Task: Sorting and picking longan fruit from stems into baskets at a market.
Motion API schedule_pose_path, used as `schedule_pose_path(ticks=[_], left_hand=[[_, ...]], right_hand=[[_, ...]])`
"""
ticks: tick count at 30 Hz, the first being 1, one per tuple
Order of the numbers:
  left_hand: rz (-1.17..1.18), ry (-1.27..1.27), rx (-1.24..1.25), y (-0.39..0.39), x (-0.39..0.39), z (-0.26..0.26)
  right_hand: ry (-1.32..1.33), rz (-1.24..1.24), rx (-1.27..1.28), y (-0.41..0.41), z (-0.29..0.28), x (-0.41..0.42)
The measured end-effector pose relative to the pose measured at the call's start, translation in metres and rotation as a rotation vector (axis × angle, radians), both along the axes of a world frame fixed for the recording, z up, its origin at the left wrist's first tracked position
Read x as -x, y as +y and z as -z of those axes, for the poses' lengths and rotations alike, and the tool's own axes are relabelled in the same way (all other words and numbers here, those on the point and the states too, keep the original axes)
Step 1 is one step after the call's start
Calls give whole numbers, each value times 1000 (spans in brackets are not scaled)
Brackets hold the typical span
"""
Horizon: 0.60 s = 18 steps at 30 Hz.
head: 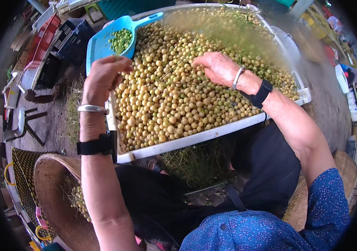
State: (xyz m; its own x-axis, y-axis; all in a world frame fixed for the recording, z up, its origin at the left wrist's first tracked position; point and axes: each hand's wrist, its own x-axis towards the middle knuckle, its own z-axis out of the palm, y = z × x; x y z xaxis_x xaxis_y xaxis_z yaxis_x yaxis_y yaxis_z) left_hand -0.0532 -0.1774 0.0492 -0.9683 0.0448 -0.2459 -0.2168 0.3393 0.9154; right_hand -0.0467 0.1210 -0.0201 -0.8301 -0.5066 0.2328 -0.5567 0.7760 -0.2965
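A white plastic tray (pixel 197 137) in front of me is heaped with small round yellowish fruits (pixel 178 103), with thin green stems among them. Over its left edge, just below a blue plastic dustpan (pixel 98 44), is my left hand (pixel 111 70). Its fingers are curled and blurred; whether they hold anything is not clear. The dustpan lies on the tray's far left corner with a small pile of green fruits (pixel 121 40) in it. My right hand (pixel 216 67) is over the middle of the heap, fingers bent down at the fruits, their tips partly hidden.
At the lower left stands a woven basket (pixel 45 188) with some fruits inside, beside a black and yellow woven bag (pixel 25 169). Red (pixel 42 40) and dark crates (pixel 75 40) are at the upper left, near a grey chair (pixel 20 125). Cut stems lie under the tray.
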Motion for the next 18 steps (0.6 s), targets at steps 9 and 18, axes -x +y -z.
schedule_pose_path(ticks=[9, 18], left_hand=[[332, 216, 754, 33, -40, 76], [128, 237, 476, 12, -19, 52]], right_hand=[[-225, -198, 6, -66, 4, -32], [-298, -219, -36, -60, 1, -36]])
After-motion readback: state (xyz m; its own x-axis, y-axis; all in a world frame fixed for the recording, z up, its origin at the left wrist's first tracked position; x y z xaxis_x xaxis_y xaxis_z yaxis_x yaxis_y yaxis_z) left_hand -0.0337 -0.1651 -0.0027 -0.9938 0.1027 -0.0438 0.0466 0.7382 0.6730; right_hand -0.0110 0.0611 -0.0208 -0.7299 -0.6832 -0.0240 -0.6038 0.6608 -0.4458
